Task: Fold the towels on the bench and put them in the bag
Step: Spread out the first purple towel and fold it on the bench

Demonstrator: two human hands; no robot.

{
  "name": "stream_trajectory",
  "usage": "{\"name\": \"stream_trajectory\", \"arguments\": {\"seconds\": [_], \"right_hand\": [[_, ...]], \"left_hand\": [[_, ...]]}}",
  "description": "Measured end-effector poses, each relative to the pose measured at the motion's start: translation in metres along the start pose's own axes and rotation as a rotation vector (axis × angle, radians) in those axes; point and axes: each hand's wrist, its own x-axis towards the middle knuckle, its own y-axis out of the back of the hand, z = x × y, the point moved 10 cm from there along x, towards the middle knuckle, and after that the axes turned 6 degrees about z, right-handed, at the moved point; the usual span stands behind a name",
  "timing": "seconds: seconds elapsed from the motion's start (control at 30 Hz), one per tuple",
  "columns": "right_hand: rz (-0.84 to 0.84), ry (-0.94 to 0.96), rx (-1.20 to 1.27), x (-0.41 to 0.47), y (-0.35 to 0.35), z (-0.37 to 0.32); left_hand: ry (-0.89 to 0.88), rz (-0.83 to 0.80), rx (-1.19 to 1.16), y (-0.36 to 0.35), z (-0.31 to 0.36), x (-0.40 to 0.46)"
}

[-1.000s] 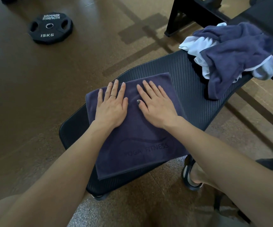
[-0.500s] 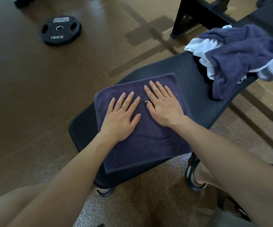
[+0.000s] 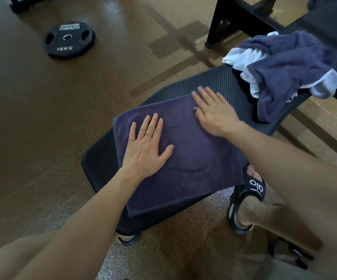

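A folded dark purple towel [image 3: 185, 158] lies flat on the near end of the black padded bench [image 3: 210, 83]. My left hand [image 3: 146, 149] rests flat on the towel's left half, fingers spread, a ring on one finger. My right hand [image 3: 214, 110] lies flat at the towel's far right corner, its fingertips reaching onto the bench pad; it is slightly blurred. Farther right on the bench sits a crumpled heap of towels: a dark blue towel [image 3: 284, 71] on top of a white towel [image 3: 244, 55]. No bag is in view.
A black 15 kg weight plate [image 3: 67, 40] lies on the brown floor at the far left. A black frame [image 3: 244, 15] stands behind the bench. My foot in a black sandal [image 3: 246, 201] stands by the bench's right side.
My hands have slid apart over the towel: the right one up toward the far right corner, the left one toward the left half. The camera has shifted, so the bench sits more to the right.
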Motion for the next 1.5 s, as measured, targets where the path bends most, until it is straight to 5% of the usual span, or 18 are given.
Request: {"name": "stream_trajectory", "arguments": {"seconds": [0.07, 0.23, 0.73, 0.93, 1.23, 1.37, 1.5], "right_hand": [[0.058, -0.076, -0.023, 0.006, 0.019, 0.012], [0.098, 0.172, 0.073, -0.022, 0.017, -0.075], [0.056, -0.008, 0.043, -0.046, -0.002, -0.049], [0.059, 0.012, 0.079, -0.142, -0.008, -0.043], [0.09, -0.158, 0.119, -0.208, -0.017, -0.004], [0.21, -0.398, 0.313, -0.222, -0.004, 0.019], [0.28, -0.762, 0.676, -0.233, -0.002, 0.035]], "left_hand": [[0.0, 0.006, 0.003, 0.001, 0.001, 0.001], [-0.012, 0.028, 0.006, 0.001, 0.001, 0.0], [0.044, -0.107, 0.012, 0.005, -0.041, -0.09], [0.064, -0.118, 0.035, 0.008, -0.045, -0.105], [-0.326, -0.156, 0.063, -0.003, 0.058, -0.148], [-0.284, -0.155, 0.101, -0.004, 0.058, -0.152], [-0.355, 0.021, 0.176, 0.015, 0.085, -0.159]]}}
